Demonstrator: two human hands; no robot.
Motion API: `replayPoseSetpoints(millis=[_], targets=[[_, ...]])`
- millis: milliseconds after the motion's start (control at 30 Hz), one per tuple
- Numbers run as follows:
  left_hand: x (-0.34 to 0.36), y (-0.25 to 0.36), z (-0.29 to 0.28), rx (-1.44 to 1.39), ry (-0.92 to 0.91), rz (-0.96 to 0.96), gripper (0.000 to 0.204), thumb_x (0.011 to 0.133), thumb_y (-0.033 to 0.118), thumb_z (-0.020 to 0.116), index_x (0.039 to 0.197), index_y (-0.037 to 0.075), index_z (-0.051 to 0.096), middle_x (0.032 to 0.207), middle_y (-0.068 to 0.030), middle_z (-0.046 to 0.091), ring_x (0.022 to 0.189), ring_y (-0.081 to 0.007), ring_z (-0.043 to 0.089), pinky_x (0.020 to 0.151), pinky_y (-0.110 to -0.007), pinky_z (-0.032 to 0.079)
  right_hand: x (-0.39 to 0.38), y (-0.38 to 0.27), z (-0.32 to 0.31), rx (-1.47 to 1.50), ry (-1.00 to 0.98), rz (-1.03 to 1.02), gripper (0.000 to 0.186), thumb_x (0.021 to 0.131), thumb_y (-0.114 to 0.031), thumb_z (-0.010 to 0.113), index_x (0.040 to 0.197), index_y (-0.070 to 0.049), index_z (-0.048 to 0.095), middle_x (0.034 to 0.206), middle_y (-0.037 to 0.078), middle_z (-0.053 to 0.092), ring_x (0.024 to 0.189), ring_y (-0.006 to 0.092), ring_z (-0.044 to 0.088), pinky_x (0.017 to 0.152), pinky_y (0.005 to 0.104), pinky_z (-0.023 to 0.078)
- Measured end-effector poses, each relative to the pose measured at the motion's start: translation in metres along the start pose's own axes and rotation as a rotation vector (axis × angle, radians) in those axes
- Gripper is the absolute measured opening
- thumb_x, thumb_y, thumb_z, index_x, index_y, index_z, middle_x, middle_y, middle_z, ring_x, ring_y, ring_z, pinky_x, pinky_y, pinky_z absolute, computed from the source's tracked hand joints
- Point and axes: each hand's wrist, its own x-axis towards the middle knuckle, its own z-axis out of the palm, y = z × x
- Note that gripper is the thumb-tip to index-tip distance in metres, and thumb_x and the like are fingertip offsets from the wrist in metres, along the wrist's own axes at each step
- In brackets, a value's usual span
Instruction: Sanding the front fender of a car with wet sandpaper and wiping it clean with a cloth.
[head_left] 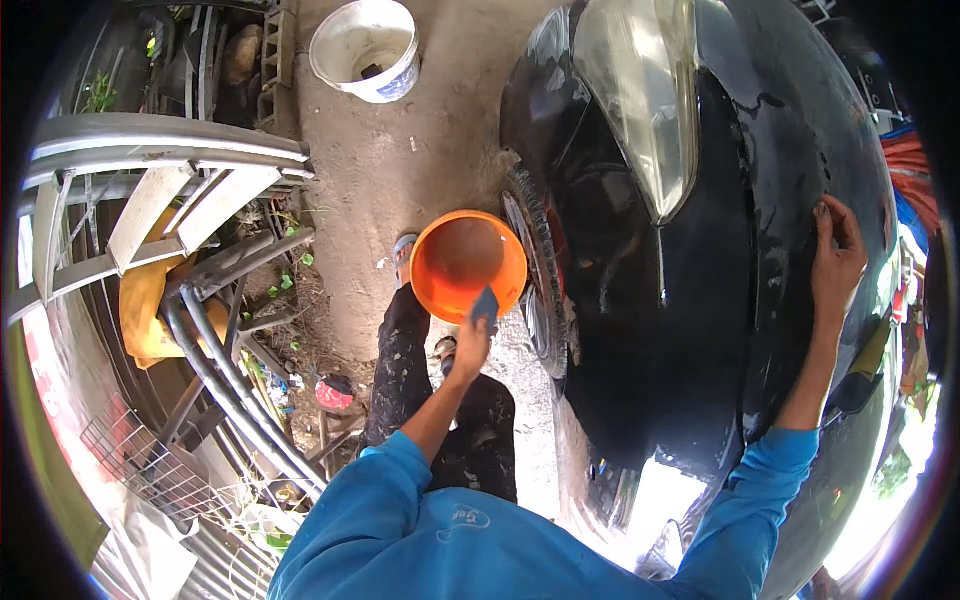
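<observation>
My left hand [469, 350] is closed on a folded dark blue-grey piece that looks like sandpaper [484, 306]. It is at the near right rim of an orange bucket [421, 262], which has cloudy brownish water [466, 253] in it. My right hand [839, 265] rests on the black car hood [790, 290], fingers apart and a little bent, with nothing seen in them. Between the hands lie the black fender [650, 370] and a yellowed headlight [645, 110]. Smudges and wet-looking streaks mark the paint.
A white bucket [398, 84] stands farther off on the dirt ground. To the left are a metal ladder [110, 262], bent metal tubes [230, 375], a yellow cloth [148, 315] and a wire rack [135, 455]. The car's front wheel [530, 265] is right beside the orange bucket.
</observation>
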Motion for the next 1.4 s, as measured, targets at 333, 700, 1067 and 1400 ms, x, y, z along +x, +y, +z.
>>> replayPoseSetpoints(millis=[333, 700, 1067, 1400], targets=[[0.050, -0.017, -0.130, 0.297, 0.116, 0.170, 0.053, 0.099, -0.001, 0.048, 0.151, 0.004, 0.038, 0.135, -0.0198, 0.058, 0.107, -0.0235, 0.067, 0.078, -0.032, 0.059, -0.178, -0.187, 0.071, 0.323, -0.226, -0.281, 0.017, 0.083, 0.005, 0.066, 0.094, -0.007, 0.070, 0.090, 0.009, 0.071, 0.084, 0.0243, 0.070, 0.077, 0.0352, 0.055], [0.088, -0.009, -0.193, 0.699, -0.097, 0.106, 0.036, 0.105, 0.009, 0.046, 0.137, -0.007, 0.052, 0.112, -0.0162, 0.066, 0.094, -0.0168, 0.062, 0.084, -0.031, 0.053, -0.484, -0.077, 0.673, 0.521, -0.472, 0.704, 0.027, 0.090, -0.008, 0.067, 0.116, -0.004, 0.065, 0.095, 0.012, 0.072, 0.088, 0.0218, 0.071, 0.077, 0.0351, 0.056], [0.113, -0.011, -0.229, 0.475, -0.103, 0.090, 0.030, 0.097, 0.001, 0.053, 0.126, -0.002, 0.061, 0.099, -0.0072, 0.066, 0.084, -0.0128, 0.057, 0.079, -0.028, 0.048, -0.453, -0.115, 0.737, 0.585, -0.852, 0.855, 0.041, 0.089, -0.027, 0.073, 0.120, -0.001, 0.068, 0.105, 0.023, 0.072, 0.099, 0.0306, 0.072, 0.086, 0.0407, 0.054], [0.168, 0.036, -0.202, 0.528, -0.053, 0.225, 0.017, 0.095, 0.012, 0.065, 0.109, 0.006, 0.057, 0.081, -0.0049, 0.063, 0.066, -0.0143, 0.061, 0.055, -0.033, 0.052, -0.367, -0.250, 0.400, 1.169, -0.274, 0.941, 0.018, 0.091, -0.013, 0.073, 0.100, -0.001, 0.065, 0.086, 0.003, 0.061, 0.080, 0.0104, 0.056, 0.069, 0.0287, 0.046]])
